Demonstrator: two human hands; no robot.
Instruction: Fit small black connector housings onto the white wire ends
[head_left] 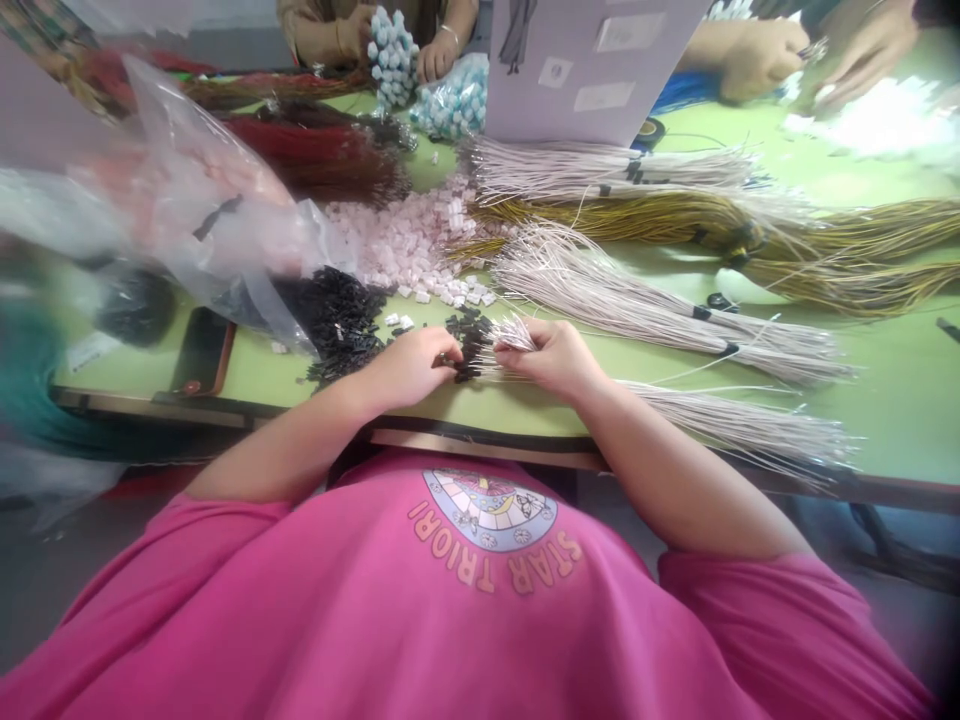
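My right hand [556, 356] is closed round a bundle of thin white wires [750, 425] whose ends fan out toward the left at the table's near edge. My left hand [412, 365] is closed in a pinch on small black connectors [469, 345], right against the wire tips. A larger heap of black connectors [341, 320] lies just left of that hand. A pile of pale pink connectors [409, 245] spreads behind both hands.
More white wire bundles [645, 300] and yellow ones [675, 215] cross the green table [900, 390]. Clear plastic bags [202, 210] and a phone [202, 352] sit at left. Other people's hands [439, 55] hold blue connectors at the far edge; a grey card [585, 70] stands there.
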